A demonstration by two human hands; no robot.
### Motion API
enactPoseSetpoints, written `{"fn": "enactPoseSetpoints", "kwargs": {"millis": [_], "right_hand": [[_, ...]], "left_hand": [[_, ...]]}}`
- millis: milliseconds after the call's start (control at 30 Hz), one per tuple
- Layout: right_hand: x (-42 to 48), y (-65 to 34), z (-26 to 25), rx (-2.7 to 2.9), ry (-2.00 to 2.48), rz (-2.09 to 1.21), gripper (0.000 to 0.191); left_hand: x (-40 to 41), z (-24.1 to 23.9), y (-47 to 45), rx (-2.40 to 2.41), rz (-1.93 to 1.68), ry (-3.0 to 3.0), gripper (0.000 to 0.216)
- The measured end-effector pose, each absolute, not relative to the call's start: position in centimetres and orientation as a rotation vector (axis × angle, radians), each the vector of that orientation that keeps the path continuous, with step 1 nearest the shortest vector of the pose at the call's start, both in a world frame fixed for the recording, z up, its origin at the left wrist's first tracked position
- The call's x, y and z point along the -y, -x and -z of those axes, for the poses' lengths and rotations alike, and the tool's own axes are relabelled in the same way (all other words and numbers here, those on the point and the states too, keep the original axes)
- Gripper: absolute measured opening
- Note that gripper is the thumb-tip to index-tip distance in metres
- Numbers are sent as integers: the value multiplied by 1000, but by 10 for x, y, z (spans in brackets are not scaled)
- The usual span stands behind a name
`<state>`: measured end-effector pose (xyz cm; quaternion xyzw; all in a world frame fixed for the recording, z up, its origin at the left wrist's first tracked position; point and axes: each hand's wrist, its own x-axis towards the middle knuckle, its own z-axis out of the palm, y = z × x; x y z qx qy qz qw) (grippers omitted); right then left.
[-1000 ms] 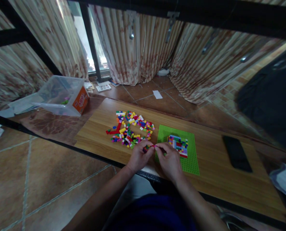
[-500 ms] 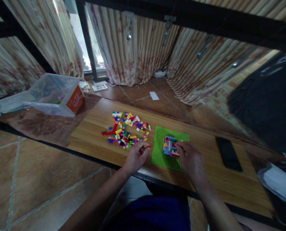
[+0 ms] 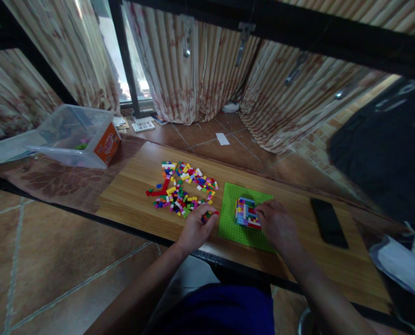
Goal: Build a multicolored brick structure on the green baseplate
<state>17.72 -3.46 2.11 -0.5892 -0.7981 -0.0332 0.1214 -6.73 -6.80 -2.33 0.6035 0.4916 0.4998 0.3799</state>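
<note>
A block of many-coloured toy bricks (image 3: 245,213) stands on the green baseplate (image 3: 232,228). At its right side my right hand (image 3: 279,223) has its fingers closed against the bricks; whether a small piece is between the fingertips is hidden. My left hand (image 3: 197,227) is curled around several small toy bricks (image 3: 208,215), red and green among them, just left of the baseplate. Beyond that hand lies a spread of loose toy bricks (image 3: 179,193) in mixed colours, with a longer red piece (image 3: 164,187) at its left edge.
The wooden board (image 3: 127,190) carries all this on a low table. Right of the baseplate lies a black phone (image 3: 329,223). A clear plastic bin (image 3: 71,156) with an orange label stands at the far left. A plastic bag (image 3: 399,265) is at the right edge.
My right hand has shifted slightly and its fingers are now more closed together at the right side of the brick block. My left hand stays in place around its bricks.
</note>
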Motion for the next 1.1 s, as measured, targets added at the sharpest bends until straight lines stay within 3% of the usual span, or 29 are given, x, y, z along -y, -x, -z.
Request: {"fn": "enactPoseSetpoints", "kwargs": {"millis": [1100], "right_hand": [[61, -181, 13, 2111, 1704, 16, 37]], "left_hand": [[68, 22, 68, -1275, -1255, -1555, 7]]}}
